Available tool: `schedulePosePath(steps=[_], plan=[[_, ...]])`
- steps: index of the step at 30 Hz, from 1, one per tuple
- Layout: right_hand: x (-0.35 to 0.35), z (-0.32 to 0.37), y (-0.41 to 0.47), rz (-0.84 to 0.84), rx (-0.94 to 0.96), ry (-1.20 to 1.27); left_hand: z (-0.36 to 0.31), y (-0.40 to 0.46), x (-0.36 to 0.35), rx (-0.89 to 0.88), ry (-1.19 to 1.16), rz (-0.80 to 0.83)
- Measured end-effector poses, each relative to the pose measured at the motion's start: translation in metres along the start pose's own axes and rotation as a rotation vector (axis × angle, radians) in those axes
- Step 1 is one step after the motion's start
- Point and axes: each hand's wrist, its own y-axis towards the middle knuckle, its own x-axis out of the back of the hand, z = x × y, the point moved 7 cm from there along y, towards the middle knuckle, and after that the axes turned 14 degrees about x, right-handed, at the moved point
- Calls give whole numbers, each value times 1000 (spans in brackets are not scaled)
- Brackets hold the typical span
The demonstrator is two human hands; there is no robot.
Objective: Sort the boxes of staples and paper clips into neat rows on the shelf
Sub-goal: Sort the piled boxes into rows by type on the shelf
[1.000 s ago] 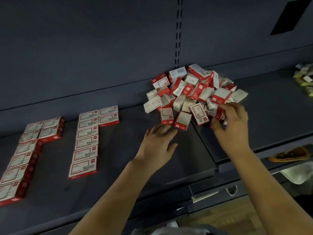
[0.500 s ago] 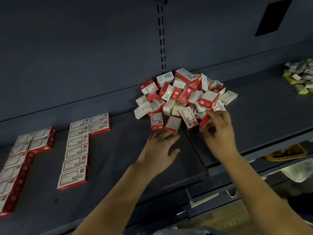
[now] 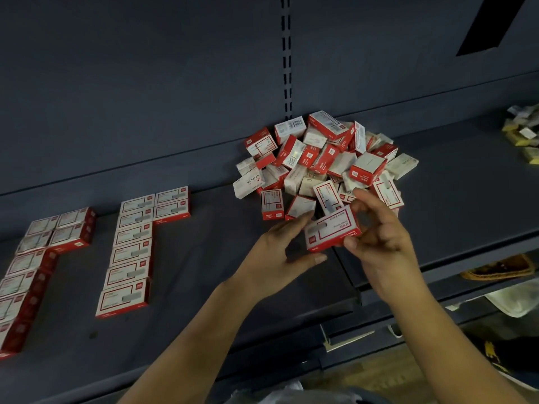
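Observation:
A loose pile of red-and-white staple boxes (image 3: pixel 320 161) lies at the back middle of the dark shelf (image 3: pixel 204 258). In front of the pile my right hand (image 3: pixel 379 240) pinches one red-and-white box (image 3: pixel 332 228) by its right end, lifted off the shelf. My left hand (image 3: pixel 280 252) is at the box's left end, fingers spread, fingertips near or touching it. One neat row of boxes (image 3: pixel 131 252) runs front to back at the left, with two more boxes beside its far end. A second row (image 3: pixel 32 263) lies at the far left.
A heap of small yellow and white items (image 3: pixel 525 132) sits at the right end of the shelf. Below the shelf's front edge, a lower level holds a woven object (image 3: pixel 501 269) and a white bag (image 3: pixel 513 298). A slotted upright (image 3: pixel 286 53) divides the back panel.
My right hand has drawn one box out of the pile and lifted it toward me. My left hand has risen from the shelf to meet the box's left end.

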Motion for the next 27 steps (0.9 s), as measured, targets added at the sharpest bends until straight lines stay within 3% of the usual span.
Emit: schedulePosePath(steps=[5,16,27], plan=[[-3,0,0,-26,-58,38,4,-3,3,31,-165,26],[-14,-15,-7,-11,-142,-42,23,-22,19,75,-183,-122],[-62,-49,-17,-252,-280,100,37,-52,34,67,-273,-462]])
